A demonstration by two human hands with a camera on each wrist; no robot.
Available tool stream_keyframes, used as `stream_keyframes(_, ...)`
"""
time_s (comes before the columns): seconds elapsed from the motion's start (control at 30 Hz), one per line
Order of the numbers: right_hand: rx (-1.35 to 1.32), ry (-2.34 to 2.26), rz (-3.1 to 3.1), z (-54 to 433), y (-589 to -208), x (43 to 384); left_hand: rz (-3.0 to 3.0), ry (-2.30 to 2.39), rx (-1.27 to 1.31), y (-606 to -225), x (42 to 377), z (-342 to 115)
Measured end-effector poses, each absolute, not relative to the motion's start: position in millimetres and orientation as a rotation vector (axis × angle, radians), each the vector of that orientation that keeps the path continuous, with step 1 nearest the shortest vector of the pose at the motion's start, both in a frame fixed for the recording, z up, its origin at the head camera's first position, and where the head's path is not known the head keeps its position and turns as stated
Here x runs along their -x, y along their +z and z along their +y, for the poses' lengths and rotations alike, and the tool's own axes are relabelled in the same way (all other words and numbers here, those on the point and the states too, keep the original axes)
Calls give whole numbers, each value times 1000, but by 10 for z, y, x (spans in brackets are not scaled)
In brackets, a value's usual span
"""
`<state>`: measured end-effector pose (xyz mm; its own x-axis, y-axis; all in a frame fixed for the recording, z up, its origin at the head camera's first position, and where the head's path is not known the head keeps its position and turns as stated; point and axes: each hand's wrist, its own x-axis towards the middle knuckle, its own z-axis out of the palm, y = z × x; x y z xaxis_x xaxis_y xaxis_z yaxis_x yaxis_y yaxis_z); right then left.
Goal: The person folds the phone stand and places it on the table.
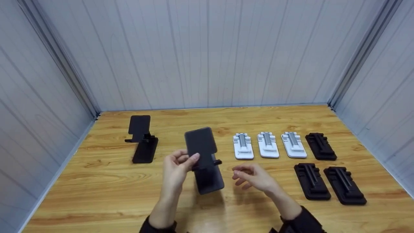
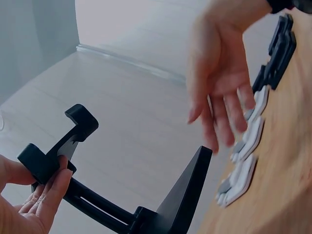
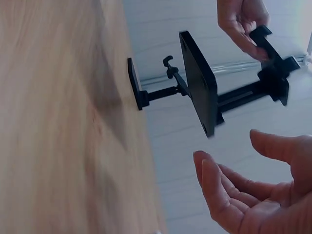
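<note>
My left hand (image 1: 176,169) pinches an unfolded black phone stand (image 1: 201,144) by its upper plate, thumb in front and fingers behind. The stand is held up off the table, its flat base (image 3: 197,83) hanging below the slotted arm. In the left wrist view, the fingers of the left hand (image 2: 44,200) lie near the stand's hooked lip. Just right of the stand, my right hand (image 1: 255,178) hovers with loosely bent fingers and holds nothing. In the right wrist view, a gap shows between the right hand (image 3: 248,200) and the base.
Another unfolded black stand (image 1: 145,150) stands on the wooden table (image 1: 106,187) at the left. To the right lie three folded white stands (image 1: 267,146) in a row and three folded black stands (image 1: 312,182). Pale panel walls (image 1: 207,55) enclose the back and sides.
</note>
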<state>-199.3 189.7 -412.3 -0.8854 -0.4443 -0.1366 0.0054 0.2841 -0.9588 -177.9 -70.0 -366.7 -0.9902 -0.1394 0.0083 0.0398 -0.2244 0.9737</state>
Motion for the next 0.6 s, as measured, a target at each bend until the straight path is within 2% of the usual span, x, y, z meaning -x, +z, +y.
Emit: stream_keyframes(0.6, 202, -1917, 1981, 1737, -4283, 1975, -1864, -2397, 12, -3794, 1813, -268)
